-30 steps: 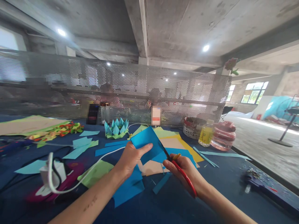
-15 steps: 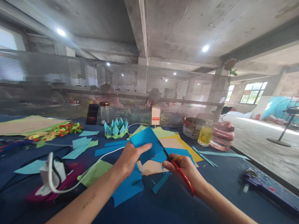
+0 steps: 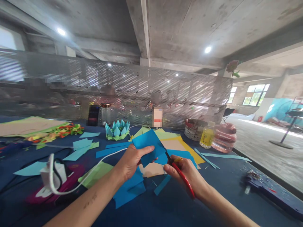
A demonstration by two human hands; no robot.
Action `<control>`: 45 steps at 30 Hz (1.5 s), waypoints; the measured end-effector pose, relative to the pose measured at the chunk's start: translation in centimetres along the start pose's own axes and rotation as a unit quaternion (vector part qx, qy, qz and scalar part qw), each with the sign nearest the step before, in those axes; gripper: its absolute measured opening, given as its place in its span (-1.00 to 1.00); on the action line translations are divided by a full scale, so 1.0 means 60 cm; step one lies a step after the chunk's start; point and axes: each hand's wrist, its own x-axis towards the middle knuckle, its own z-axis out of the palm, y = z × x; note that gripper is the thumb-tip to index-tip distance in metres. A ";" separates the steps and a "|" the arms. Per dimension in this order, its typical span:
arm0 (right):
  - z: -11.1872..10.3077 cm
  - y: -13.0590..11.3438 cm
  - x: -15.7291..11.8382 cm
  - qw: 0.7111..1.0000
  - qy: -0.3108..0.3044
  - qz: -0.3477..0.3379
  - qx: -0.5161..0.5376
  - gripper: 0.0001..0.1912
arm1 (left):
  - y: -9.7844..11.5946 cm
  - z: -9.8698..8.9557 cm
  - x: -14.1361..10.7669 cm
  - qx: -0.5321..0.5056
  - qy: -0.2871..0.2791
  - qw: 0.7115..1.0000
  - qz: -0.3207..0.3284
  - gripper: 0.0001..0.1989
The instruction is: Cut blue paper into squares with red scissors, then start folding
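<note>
A piece of blue paper [image 3: 148, 143] is held up by my left hand [image 3: 134, 159], thumb on its face and the other fingers behind it. My right hand [image 3: 183, 168] is closed around red-handled scissors [image 3: 184, 180]. Their dark blades lie along the paper's right edge. Below my hands are blue sheets [image 3: 129, 192] and a thin blue offcut [image 3: 162, 185] with tiny scraps. Beige paper [image 3: 151, 169] shows under the held piece, partly covered.
A folded paper crown-like ring [image 3: 117, 130] stands behind my left hand. A white charger [image 3: 53, 175] with a cable sits on the left. A yellow-labelled bottle [image 3: 207, 137], a pink bottle [image 3: 224, 138] and a basket [image 3: 193, 130] stand right. A perforated screen [image 3: 132, 85] rises behind.
The scissors and my right hand have shifted very slightly left and down along the paper's edge. My left hand keeps its grip, and the paper has barely moved.
</note>
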 end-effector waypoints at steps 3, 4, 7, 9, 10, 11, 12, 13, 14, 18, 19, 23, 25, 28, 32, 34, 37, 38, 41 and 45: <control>0.001 0.004 -0.001 1.000 0.002 -0.007 -0.007 -0.58 | -0.002 -0.001 0.000 0.006 -0.003 1.000 0.004 -0.84; 0.001 0.004 -0.001 1.000 0.002 -0.011 -0.009 -0.58 | -0.003 -0.002 0.001 0.011 -0.005 1.000 0.007 -0.83; 0.000 0.005 -0.001 1.000 0.004 -0.023 -0.009 -0.58 | -0.006 -0.003 0.002 0.025 -0.016 0.999 0.015 -0.83; 0.000 0.005 -0.002 0.999 0.008 -0.031 -0.007 -0.56 | -0.008 -0.002 0.001 0.025 -0.030 0.999 0.019 -0.84; 0.000 0.005 -0.002 0.999 0.010 -0.032 -0.006 -0.55 | -0.008 0.000 -0.001 0.022 -0.037 0.999 0.020 -0.84; 0.000 0.005 -0.002 0.999 0.012 -0.032 -0.005 -0.54 | -0.007 0.002 -0.002 0.022 -0.044 0.999 0.021 -0.84; 0.000 0.005 -0.002 0.999 0.013 -0.031 -0.005 -0.54 | -0.007 0.005 -0.004 0.025 -0.048 0.998 0.021 -0.84; 0.000 0.005 -0.002 0.999 0.013 -0.029 -0.004 -0.53 | -0.006 0.007 -0.006 0.030 -0.048 0.998 0.020 -0.84; 0.000 0.005 -0.002 1.000 0.012 -0.028 -0.003 -0.53 | -0.005 0.009 -0.008 0.036 -0.047 0.998 0.018 -0.84; 0.000 0.005 -0.002 1.000 0.008 -0.024 -0.003 -0.51 | -0.004 0.011 -0.009 0.046 -0.038 0.998 0.014 -0.83; 0.000 0.004 -0.002 1.000 0.008 -0.022 -0.002 -0.51 | -0.004 0.011 -0.009 0.043 -0.040 0.998 0.012 -0.83; 0.000 0.001 -0.001 1.000 0.012 -0.009 0.005 -0.48 | -0.005 0.009 -0.008 0.036 -0.044 0.998 0.009 -0.83; 0.000 -0.002 -0.001 1.000 0.019 -0.003 0.008 -0.46 | -0.007 0.008 -0.007 0.037 -0.042 0.998 0.011 -0.83; 0.002 -0.007 0.000 1.000 0.025 0.005 0.008 -0.45 | -0.009 0.007 -0.006 0.038 -0.037 0.999 0.010 -0.84; 0.004 -0.007 0.000 0.999 0.040 0.014 0.007 -0.44 | -0.008 0.008 -0.007 0.045 -0.033 0.998 0.010 -0.85; 0.004 -0.005 0.000 0.999 0.043 0.010 0.007 -0.43 | -0.006 0.010 -0.009 0.048 -0.038 0.998 0.008 -0.85; 0.004 -0.002 0.001 0.999 0.037 0.000 0.001 -0.42 | -0.002 0.012 -0.011 0.040 -0.036 0.999 0.000 -0.87; 0.003 -0.002 0.001 0.999 0.034 -0.001 -0.002 -0.43 | -0.001 0.012 -0.012 0.038 -0.035 0.999 -0.002 -0.88; 0.000 -0.004 -0.001 1.000 0.025 -0.005 -0.008 -0.46 | -0.003 0.013 -0.012 0.039 -0.048 0.998 0.002 -0.88; -0.003 -0.010 -0.003 1.000 0.021 -0.002 -0.007 -0.45 | -0.011 0.012 -0.012 0.037 -0.072 0.997 -0.001 -0.89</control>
